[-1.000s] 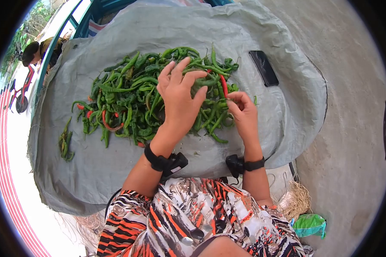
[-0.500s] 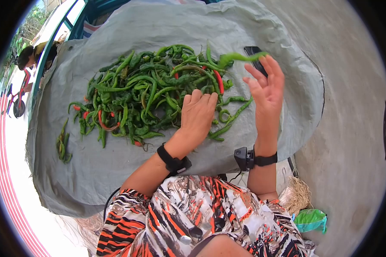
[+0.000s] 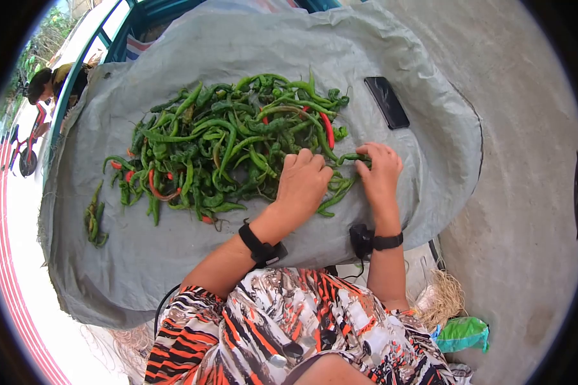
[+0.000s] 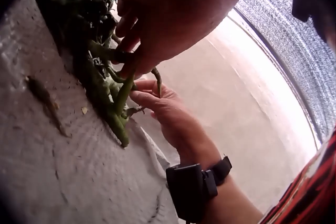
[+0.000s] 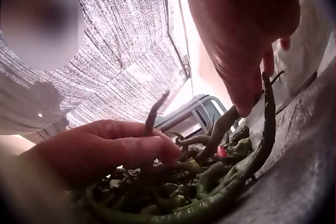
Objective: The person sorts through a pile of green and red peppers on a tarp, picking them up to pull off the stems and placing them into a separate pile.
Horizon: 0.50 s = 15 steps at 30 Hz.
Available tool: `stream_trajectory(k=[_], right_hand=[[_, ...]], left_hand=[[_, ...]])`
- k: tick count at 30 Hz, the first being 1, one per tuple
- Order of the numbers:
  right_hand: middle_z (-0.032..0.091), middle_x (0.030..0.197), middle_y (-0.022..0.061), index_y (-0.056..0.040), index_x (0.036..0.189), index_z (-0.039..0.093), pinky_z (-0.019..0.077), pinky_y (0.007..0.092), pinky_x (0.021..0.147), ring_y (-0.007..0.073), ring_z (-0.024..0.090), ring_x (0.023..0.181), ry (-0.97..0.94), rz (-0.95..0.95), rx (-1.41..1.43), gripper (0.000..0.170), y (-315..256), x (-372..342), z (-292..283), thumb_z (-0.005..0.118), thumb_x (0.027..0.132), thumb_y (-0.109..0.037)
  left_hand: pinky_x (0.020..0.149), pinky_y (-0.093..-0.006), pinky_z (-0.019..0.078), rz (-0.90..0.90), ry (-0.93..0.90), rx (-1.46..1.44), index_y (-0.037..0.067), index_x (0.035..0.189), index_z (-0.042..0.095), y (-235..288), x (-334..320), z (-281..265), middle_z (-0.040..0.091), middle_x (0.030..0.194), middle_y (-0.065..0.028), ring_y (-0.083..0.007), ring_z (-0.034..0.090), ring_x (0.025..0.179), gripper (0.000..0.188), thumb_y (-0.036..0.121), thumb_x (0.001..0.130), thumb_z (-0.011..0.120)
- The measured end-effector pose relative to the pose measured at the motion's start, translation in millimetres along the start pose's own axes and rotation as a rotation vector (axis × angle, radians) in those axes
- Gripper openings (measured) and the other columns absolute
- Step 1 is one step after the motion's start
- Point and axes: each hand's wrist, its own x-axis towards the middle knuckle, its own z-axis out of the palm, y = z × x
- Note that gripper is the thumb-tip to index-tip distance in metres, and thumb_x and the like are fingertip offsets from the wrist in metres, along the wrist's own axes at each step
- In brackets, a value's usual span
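Green peppers (image 3: 221, 141), with a few red ones (image 3: 328, 131) among them, lie heaped on the grey sheet. At the heap's lower right, my left hand (image 3: 304, 183) has its fingers bent down; in the right wrist view this left hand (image 5: 105, 148) pinches a thin green pepper (image 5: 156, 111) between thumb and fingers. Just to its right, my right hand (image 3: 380, 173) pinches the end of a green pepper (image 3: 348, 157). Seen from the right wrist, the right hand (image 5: 247, 40) has its fingertips on that pepper (image 5: 223, 127). Loose green peppers (image 3: 331, 204) lie between the hands.
A black phone (image 3: 387, 102) lies on the grey sheet (image 3: 430, 160) right of the heap. A small separate bunch of peppers (image 3: 94, 221) is at the left. Beyond the sheet are a teal metal frame (image 3: 83, 70), straw-coloured fibres (image 3: 444, 298) and a green bag (image 3: 462, 335).
My right hand has come down and left from near the phone, where it held up a green pepper, to the heap's right side. My left hand has shifted slightly down and right.
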Motion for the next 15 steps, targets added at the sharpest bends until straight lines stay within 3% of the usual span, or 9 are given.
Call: stream_trajectory(k=[6, 7, 11, 14, 15], right_hand=[[0.069, 0.107, 0.0011, -0.0142, 0.1, 0.068, 0.0313, 0.0448, 0.105, 0.0272, 0.055, 0.116, 0.203, -0.066, 0.031, 0.024, -12.7, 12.0, -40.8, 0.075, 0.077, -0.016], [0.069, 0.106, 0.0009, -0.0138, 0.101, 0.068, 0.0314, 0.0443, 0.105, 0.0267, 0.055, 0.115, 0.218, -0.049, 0.064, 0.023, -17.9, 18.4, -47.1, 0.075, 0.079, -0.017], [0.068, 0.107, 0.0025, -0.0118, 0.104, 0.068, 0.0326, 0.0444, 0.105, 0.0262, 0.057, 0.111, 0.255, -0.057, 0.236, 0.022, -34.4, 52.8, -47.7, 0.073, 0.084, -0.02], [0.067, 0.111, 0.006, -0.0102, 0.109, 0.067, 0.0336, 0.0457, 0.104, 0.027, 0.059, 0.108, 0.384, -0.035, 0.211, 0.026, -52.2, 72.5, -32.8, 0.071, 0.087, -0.024], [0.066, 0.113, 0.0093, -0.0111, 0.117, 0.064, 0.0386, 0.0448, 0.1, 0.0282, 0.059, 0.107, 0.349, -0.062, 0.273, 0.033, -51.8, 71.5, -29.6, 0.069, 0.088, -0.028]], left_hand=[[0.076, -0.038, 0.0452, -0.148, 0.105, -0.4, 0.007, 0.103, 0.07, 6.1, -3.5, -30.9, 0.061, 0.093, -0.0059, -0.0274, 0.055, 0.088, 0.021, 0.012, 0.083, 0.071], [0.074, -0.0325, 0.0485, -0.222, 0.115, -0.551, 0.004, 0.112, 0.068, 8.2, -5.4, -36.4, 0.061, 0.094, -0.0073, -0.0234, 0.059, 0.084, 0.022, 0.009, 0.091, 0.066], [0.076, -0.0279, 0.0506, -0.371, 0.212, -0.845, 0.003, 0.123, 0.062, 1.7, -9.4, -41.4, 0.062, 0.101, -0.0052, -0.0107, 0.061, 0.085, 0.025, 0.016, 0.104, 0.053], [0.079, -0.0276, 0.0519, -0.49, 0.281, -1.045, 0.003, 0.128, 0.059, 5.2, -8.6, -46.4, 0.064, 0.107, -0.0063, -0.0122, 0.063, 0.09, 0.029, 0.018, 0.105, 0.051], [0.081, -0.0269, 0.0521, -0.5, 0.275, -1.043, 0.002, 0.129, 0.058, 2.6, -11.1, -48.1, 0.064, 0.11, -0.007, -0.0126, 0.064, 0.095, 0.031, 0.02, 0.106, 0.05]])
